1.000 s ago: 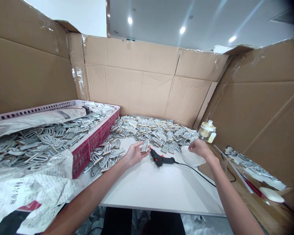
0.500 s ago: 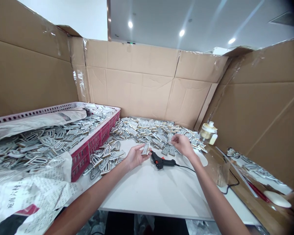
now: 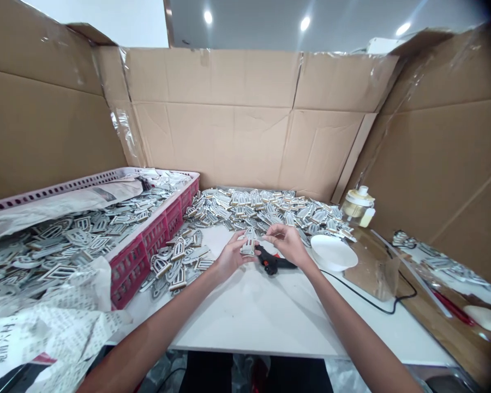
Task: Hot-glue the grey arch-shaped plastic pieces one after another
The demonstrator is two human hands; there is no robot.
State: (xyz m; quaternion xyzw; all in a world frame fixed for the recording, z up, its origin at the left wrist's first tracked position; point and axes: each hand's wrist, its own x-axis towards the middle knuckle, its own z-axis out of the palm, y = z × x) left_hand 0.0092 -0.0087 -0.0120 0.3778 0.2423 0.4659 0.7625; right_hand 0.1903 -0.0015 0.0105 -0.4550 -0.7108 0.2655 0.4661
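My left hand (image 3: 231, 257) holds a small white arched piece with a gold edge (image 3: 249, 244) upright between thumb and fingers. My right hand (image 3: 287, 243) reaches in from the right, its fingertips close to that piece. Just below both hands lies a black and red hot glue gun (image 3: 275, 261), partly hidden by my hands. A large pile of similar arched pieces (image 3: 265, 208) spreads over the white table (image 3: 253, 311) beyond my hands, and a smaller heap (image 3: 174, 265) lies near my left wrist.
A red plastic crate (image 3: 147, 234) lined with newspaper and full of pieces stands at left. A white dish (image 3: 333, 252) and a small bottle (image 3: 358, 206) are at right. The glue gun's black cord trails rightward. Cardboard walls surround the table.
My right hand has moved left, from near the white dish to beside the held piece, uncovering the dish. My left hand still holds the piece. The view has tilted slightly.
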